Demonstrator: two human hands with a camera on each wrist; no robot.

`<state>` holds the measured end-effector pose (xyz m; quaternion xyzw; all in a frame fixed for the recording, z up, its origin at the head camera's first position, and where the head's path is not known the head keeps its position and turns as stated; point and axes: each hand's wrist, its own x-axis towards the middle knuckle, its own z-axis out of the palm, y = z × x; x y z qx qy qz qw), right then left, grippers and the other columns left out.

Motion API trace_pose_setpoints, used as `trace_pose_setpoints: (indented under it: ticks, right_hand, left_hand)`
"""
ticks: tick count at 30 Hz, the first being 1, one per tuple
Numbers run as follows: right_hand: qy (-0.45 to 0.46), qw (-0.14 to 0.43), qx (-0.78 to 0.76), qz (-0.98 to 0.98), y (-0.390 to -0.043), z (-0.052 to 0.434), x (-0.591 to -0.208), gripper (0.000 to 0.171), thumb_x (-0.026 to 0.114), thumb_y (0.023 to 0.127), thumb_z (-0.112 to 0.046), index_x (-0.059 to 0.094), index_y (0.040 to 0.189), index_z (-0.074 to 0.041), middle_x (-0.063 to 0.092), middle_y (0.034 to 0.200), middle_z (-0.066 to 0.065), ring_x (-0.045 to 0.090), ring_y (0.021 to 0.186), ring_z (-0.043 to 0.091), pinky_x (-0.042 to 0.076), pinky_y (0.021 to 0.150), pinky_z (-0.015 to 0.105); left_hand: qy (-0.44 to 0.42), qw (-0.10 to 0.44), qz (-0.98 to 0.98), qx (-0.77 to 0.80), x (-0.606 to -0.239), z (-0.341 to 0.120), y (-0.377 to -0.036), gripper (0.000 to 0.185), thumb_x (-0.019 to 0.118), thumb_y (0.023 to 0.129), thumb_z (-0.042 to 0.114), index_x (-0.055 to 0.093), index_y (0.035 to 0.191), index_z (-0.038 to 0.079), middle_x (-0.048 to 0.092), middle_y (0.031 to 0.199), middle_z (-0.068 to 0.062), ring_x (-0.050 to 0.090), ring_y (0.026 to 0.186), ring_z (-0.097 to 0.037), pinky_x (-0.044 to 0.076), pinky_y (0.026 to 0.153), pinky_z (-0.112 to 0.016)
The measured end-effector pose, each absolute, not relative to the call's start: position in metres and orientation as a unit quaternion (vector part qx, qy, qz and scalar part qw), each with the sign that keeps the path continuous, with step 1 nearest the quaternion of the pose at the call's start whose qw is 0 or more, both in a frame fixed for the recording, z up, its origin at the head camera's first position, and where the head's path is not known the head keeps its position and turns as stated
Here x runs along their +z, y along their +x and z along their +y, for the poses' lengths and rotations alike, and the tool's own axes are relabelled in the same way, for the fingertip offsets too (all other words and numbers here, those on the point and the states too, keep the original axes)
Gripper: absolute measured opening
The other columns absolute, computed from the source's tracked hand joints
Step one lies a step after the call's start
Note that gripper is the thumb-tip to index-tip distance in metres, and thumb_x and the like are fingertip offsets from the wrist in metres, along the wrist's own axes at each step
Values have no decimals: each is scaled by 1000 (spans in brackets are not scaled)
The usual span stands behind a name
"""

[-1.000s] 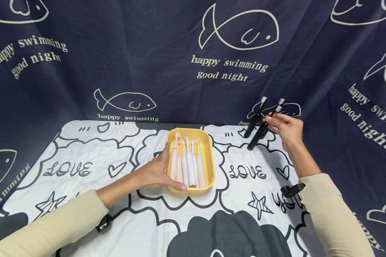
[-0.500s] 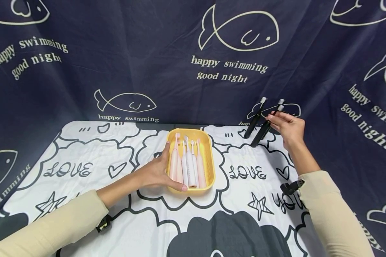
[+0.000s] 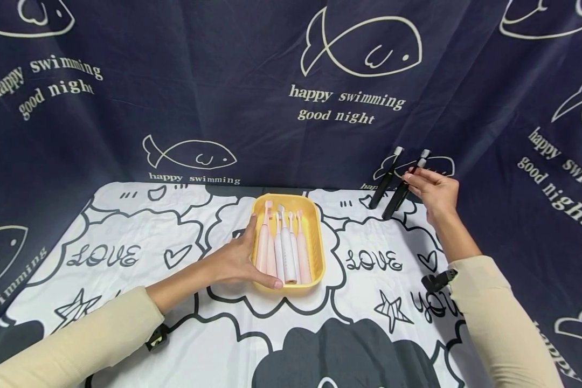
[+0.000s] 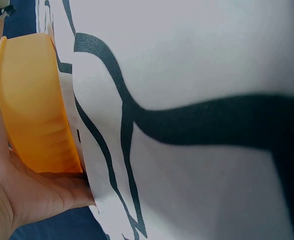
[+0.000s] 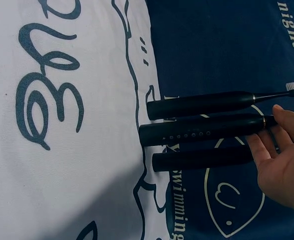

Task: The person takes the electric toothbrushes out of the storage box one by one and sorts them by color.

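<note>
A yellow plastic basket (image 3: pixel 318 242) holds several electric toothbrushes, pale pink ones (image 3: pixel 263 245) at the sides and white ones (image 3: pixel 288 250) between. My left hand (image 3: pixel 230 260) grips its left side, thumb over the near rim and fingers along the outer wall. Far to the right, my right hand (image 3: pixel 436 195) pinches a black electric toothbrush (image 5: pixel 201 131) just below its brush head. This brush leans handle-down, its base at the table's back edge. On either side of it a second black toothbrush (image 5: pixel 201 105) and a third (image 5: pixel 201 159) lean on the backdrop.
A white cloth (image 3: pixel 140 237) with black drawings covers the table. Dark blue fabric (image 3: pixel 252 86) with fish prints hangs behind and at both sides, meeting the table's back edge. Each forearm wears a black wrist camera strap (image 3: pixel 438 280).
The right hand has drawn the held black toothbrush's lower end back toward the wall, closer to the other two. The left hand and basket stay put.
</note>
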<state>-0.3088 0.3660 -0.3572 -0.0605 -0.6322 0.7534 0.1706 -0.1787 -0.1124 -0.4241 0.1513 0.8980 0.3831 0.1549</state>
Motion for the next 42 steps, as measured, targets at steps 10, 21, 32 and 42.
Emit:
trace_pose_setpoints:
  ticks: [10,21,32,42]
  right_hand:
    - [-64,172,756,-628,-312,364,-357,23,86,92,13,87,99,-10,87,87,-8,83,79,3,66,79,19]
    - [-70,188,741,-641,-313,363,-362,24,85,93,11,82,99,-12,85,83,-11,81,78,1,65,76,16]
    - [-79,179,722,-664,-308,364,-369,29,86,91,10,82,94,-19,83,79,-13,79,75,-3,63,75,12]
    - [-56,176,732,-656,-303,362,-370,27,88,89,12,84,101,-12,85,81,-9,81,76,1,63,79,15]
  left_hand:
    - [148,157,898,384,-423,-112,-178,182,105,59,74,-19,180,18,29,184,-27,41,166,-44,39,134,-61]
    - [147,157,899,381,-424,-113,-179,182,104,59,75,-19,181,19,27,185,-25,40,167,-44,39,134,-61]
    - [156,152,898,382,-424,-112,-179,181,104,60,74,-18,180,16,27,185,-27,41,166,-44,40,133,-61]
    - [152,152,901,378,-423,-113,-178,181,103,60,76,-18,181,18,29,184,-27,41,166,-45,40,133,-61]
